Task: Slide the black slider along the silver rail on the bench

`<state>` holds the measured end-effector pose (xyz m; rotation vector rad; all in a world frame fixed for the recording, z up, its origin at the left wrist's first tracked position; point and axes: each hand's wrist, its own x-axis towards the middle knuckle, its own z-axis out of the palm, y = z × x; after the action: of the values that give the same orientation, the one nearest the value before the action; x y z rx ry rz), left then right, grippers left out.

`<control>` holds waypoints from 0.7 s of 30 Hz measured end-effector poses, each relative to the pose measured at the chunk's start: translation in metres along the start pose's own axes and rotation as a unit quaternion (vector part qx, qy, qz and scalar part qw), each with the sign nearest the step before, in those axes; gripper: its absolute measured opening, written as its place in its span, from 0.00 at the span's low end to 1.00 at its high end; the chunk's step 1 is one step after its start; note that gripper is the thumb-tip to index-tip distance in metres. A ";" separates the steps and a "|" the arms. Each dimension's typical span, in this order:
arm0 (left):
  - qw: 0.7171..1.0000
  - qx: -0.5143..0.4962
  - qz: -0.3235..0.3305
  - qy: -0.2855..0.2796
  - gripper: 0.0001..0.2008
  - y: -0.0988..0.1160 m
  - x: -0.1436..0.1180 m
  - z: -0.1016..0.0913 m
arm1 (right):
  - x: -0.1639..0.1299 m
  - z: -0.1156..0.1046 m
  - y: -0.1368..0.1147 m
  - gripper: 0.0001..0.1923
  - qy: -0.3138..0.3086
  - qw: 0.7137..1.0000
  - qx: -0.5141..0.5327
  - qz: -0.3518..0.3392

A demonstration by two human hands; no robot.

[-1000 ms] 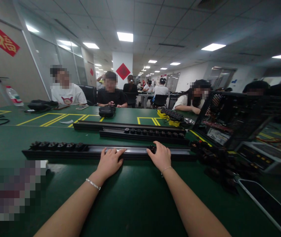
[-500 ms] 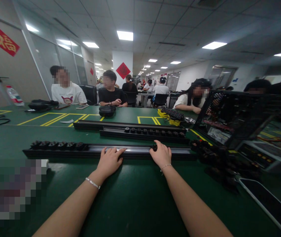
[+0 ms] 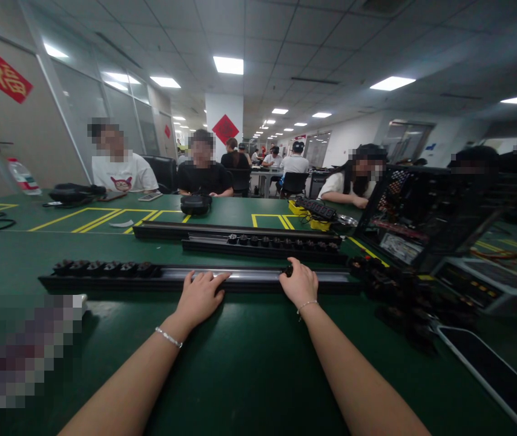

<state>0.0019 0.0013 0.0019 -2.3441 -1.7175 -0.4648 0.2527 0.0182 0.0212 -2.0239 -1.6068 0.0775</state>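
The left hand lies flat, fingers spread, pinning the long black rail to the green table, while the right hand pinches a small black socket module seated in its channel.

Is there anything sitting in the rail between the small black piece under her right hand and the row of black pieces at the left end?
Only the left hand, resting across the rail.

Glossy metal rail, matt green table mat
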 end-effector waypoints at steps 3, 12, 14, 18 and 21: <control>1.000 -0.003 0.000 0.000 0.21 0.000 0.000 0.000 | 0.002 -0.003 0.003 0.24 -0.001 1.000 -0.003 0.001; 1.000 -0.003 0.002 0.002 0.21 -0.001 0.000 0.001 | 0.005 -0.002 0.014 0.25 0.035 0.999 -0.026 -0.001; 1.000 -0.005 0.004 0.001 0.21 -0.001 -0.001 0.000 | 0.004 -0.002 0.015 0.25 0.037 0.999 -0.030 0.001; 1.000 -0.007 0.001 -0.003 0.21 0.000 0.000 -0.001 | 0.004 -0.004 0.016 0.26 0.025 0.999 -0.030 0.004; 1.000 -0.010 -0.005 -0.010 0.21 0.001 0.000 -0.002 | 0.005 -0.006 0.016 0.26 0.015 0.999 -0.030 0.011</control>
<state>0.0024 0.0004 0.0041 -2.3635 -1.7423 -0.4628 0.2709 0.0187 0.0203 -2.0793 -1.5862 0.0068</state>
